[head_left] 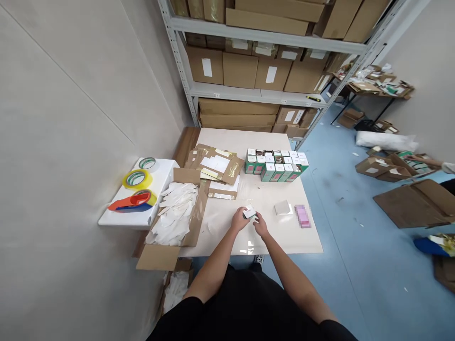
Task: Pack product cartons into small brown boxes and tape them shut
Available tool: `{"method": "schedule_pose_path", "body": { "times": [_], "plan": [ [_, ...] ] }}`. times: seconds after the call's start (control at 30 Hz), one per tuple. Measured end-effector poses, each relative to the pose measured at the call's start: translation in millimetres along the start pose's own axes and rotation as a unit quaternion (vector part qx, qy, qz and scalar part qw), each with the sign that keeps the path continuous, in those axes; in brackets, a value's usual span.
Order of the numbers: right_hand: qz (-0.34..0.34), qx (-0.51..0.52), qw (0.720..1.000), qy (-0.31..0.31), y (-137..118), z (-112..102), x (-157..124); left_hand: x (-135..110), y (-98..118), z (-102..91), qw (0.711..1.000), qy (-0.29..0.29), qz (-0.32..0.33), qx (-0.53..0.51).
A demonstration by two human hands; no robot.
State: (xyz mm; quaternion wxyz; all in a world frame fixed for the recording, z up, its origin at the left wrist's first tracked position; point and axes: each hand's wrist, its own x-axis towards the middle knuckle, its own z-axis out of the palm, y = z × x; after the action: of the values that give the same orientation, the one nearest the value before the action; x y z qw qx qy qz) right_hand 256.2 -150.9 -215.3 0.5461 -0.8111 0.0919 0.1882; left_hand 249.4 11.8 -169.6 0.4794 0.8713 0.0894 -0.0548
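A small white box [250, 211] with a dark, greenish lower edge is held low over the front of the table [227, 239]. My left hand [239, 219] is closed around its left side. At the box's right end, the fingertips of my right hand [261, 225] pinch its edge. Farther back stand several white and green boxes [275, 166] in packed rows, some with their tops open. To the right of my hands lies a white stack of paper or cards [283, 208], beside a pink and purple item [303, 216] that is blurred out.
Flattened cardboard pieces [215, 163] lie at the table's back left. An open carton [194, 225] of white paper strips stands at the left edge. Tape rolls [137, 179] and an orange-blue tape dispenser [131, 202] rest on a white stand. Shelving [263, 92] rises behind; another person's arm [446, 167] shows far right.
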Motion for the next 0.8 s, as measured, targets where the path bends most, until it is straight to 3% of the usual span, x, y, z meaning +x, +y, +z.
{"method": "schedule_pose_path", "body": {
  "times": [0.13,0.2,0.43,0.6,0.8],
  "plan": [
    [0.024,0.055,0.998,0.016,8.1,8.8,-18.8,22.0,-11.8,-23.8,0.991,-0.125,0.009,-0.046],
    [0.042,0.075,0.996,0.027,6.9,13.4,-26.7,32.6,-14.8,-31.5,0.985,-0.157,-0.008,-0.066],
    [0.043,0.063,0.997,0.018,-4.1,15.9,-42.3,55.0,-5.5,-23.4,0.993,-0.040,-0.102,-0.052],
    [0.033,0.025,0.999,-0.006,-13.5,8.2,-41.9,69.4,6.7,-16.8,0.990,-0.008,-0.135,-0.031],
    [0.011,-0.008,1.000,0.026,-28.4,2.8,-29.5,89.6,10.3,-21.2,0.986,0.022,-0.162,-0.008]
  ]
}}
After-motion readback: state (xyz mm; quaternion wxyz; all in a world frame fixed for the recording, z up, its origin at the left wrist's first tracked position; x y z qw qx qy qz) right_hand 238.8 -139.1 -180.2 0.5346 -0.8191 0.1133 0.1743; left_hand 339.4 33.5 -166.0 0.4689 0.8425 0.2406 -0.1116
